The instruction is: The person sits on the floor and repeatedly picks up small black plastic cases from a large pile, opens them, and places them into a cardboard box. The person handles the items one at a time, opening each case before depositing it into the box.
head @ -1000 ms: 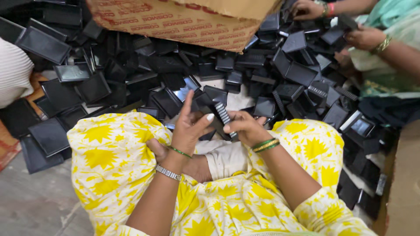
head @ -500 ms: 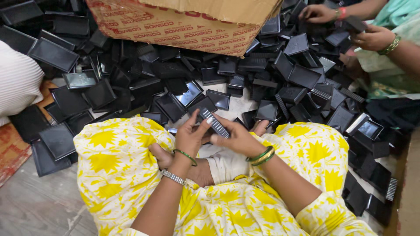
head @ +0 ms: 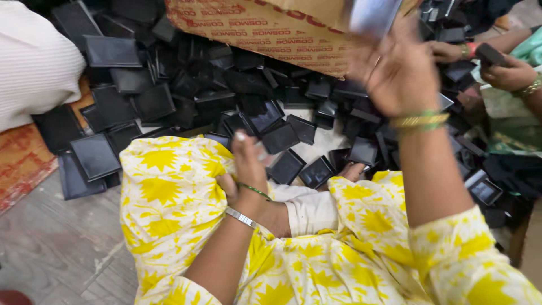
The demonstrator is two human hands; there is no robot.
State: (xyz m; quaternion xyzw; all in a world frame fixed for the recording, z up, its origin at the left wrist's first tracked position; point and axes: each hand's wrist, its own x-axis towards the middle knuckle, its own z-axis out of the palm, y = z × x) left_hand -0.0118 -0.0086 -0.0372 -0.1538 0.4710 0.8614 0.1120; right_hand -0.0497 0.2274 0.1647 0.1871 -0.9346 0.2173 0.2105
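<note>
My right hand [head: 402,76] is raised high toward the cardboard box [head: 265,31]. It is shut on a small flat piece [head: 374,14], which is blurred and looks shiny grey. My left hand [head: 248,162] stays low over my yellow-clad knee [head: 169,192], fingers pointing up with nothing clearly in them. Just beyond it lies a heap of black square trays [head: 285,166], the nearest ones a few centimetres from its fingertips.
The black trays [head: 113,51] spread across the floor from left to right. A co-worker's hands [head: 508,73] at the top right hold a black piece [head: 489,53]. A white cloth bundle [head: 34,68] and an orange mat [head: 22,164] lie at the left.
My right hand has lifted up and to the right, from my lap toward the box, carrying the flat piece. My left hand has let go of it and stayed low.
</note>
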